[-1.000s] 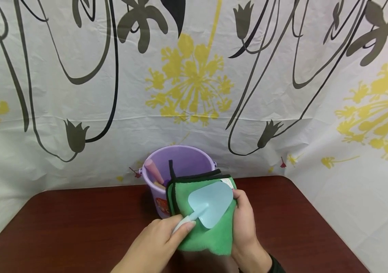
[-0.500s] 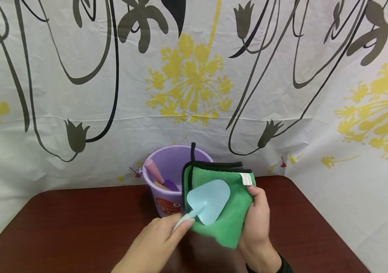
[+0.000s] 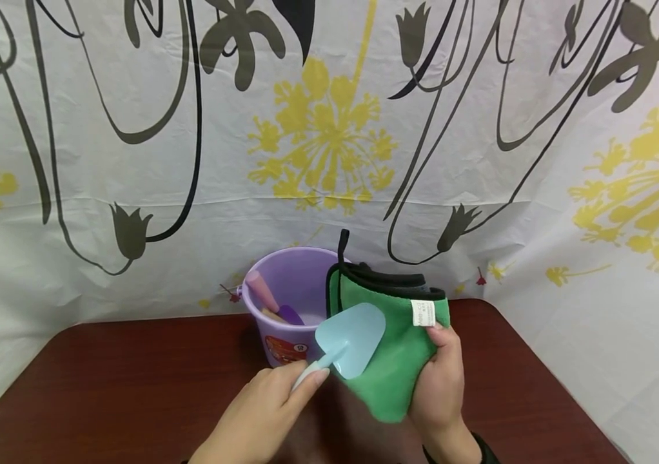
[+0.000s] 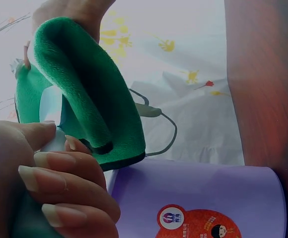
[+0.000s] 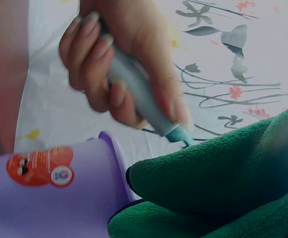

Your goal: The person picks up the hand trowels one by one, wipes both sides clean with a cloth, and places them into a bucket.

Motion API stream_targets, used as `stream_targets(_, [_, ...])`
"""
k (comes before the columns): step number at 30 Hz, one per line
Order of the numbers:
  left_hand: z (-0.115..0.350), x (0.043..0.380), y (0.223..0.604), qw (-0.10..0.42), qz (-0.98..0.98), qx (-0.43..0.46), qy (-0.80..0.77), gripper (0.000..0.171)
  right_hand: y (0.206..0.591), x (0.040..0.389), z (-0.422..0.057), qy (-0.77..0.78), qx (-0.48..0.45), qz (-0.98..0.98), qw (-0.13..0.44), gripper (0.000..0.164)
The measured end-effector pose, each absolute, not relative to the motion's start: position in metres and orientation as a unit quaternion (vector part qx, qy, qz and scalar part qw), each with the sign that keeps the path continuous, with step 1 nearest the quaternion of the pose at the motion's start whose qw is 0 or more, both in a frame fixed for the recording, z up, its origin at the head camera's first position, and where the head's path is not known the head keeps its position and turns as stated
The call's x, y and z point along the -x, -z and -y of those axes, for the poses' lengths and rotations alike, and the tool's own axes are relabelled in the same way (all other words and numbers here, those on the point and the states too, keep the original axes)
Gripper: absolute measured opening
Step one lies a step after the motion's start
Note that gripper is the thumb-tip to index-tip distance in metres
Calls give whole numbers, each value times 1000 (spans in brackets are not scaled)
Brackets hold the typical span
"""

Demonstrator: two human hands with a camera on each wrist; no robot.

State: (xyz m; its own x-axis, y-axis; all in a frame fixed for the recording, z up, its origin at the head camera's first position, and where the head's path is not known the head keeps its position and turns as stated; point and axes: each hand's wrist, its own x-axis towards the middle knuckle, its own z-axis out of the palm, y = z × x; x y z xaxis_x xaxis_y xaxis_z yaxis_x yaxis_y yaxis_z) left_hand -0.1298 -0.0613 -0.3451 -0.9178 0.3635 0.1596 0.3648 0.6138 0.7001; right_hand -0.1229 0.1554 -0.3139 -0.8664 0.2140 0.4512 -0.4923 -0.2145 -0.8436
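My left hand (image 3: 262,406) grips the pale handle of a light blue toy shovel (image 3: 353,335), its blade tilted up to the right. In the right wrist view the fingers curl round the grey-looking handle (image 5: 134,82). A folded green cloth (image 3: 402,367) with black edging, a black loop and a white label hangs from my right hand (image 3: 442,386). The right thumb lies on the cloth's front by the label; the other fingers are hidden behind it. In the head view the shovel blade overlaps the cloth's left part. The cloth's fold shows close beside the blade in the left wrist view.
Behind the hands a purple bucket (image 3: 289,274) stands on the dark red-brown table (image 3: 132,386), with a pink-handled tool (image 3: 261,290) and a purple piece (image 3: 291,315) inside. A white patterned curtain (image 3: 202,161) hangs along the table's back edge.
The right hand has moved right with the cloth, uncovering more of the bucket's left and middle, and the cloth has tilted. The shovel has shifted only slightly left in the left hand.
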Motion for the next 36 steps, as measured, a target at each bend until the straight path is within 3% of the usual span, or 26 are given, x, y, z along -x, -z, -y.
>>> stream_targets(6, [63, 130, 341, -12, 898, 200, 392, 47, 320, 125, -149, -648, -182, 641, 369, 39])
stream_targets(10, [65, 130, 340, -8, 902, 198, 384, 46, 321, 129, -142, -565, -264, 650, 434, 52])
stream_targets(16, [64, 130, 339, -15, 905, 191, 381, 49, 319, 136, -137, -437, -328, 658, 518, 49])
stream_targets(36, [67, 130, 338, -1, 913, 169, 371, 50, 317, 144, -135, -252, -345, 668, 610, 37])
